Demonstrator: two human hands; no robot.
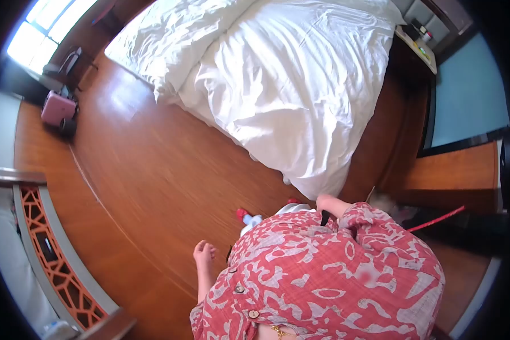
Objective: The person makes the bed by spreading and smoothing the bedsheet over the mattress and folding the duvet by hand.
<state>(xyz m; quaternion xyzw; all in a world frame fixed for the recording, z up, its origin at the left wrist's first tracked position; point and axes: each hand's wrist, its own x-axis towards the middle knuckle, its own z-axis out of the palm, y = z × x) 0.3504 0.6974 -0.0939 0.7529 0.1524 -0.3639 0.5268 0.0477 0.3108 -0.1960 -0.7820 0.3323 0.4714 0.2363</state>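
My left hand (205, 250) hangs out over the wooden floor beside my body, its fingers loosely curled and a little apart, with nothing in them. My right hand (325, 203) is in front of my waist, close to the near corner of the bed. A small black piece (324, 217) shows just below that hand, against my red patterned shirt (328, 266). The fingers of this hand are mostly hidden, so I cannot tell whether it holds the black piece. White bedding (289, 85) lies rumpled over the bed beyond both hands.
A pink suitcase (59, 109) stands at the left near a chair (68, 65). The bedside table (416, 45) at the upper right carries small items. A thin red rod (437, 219) sticks out at my right. An orange lattice panel (54, 260) is at the lower left.
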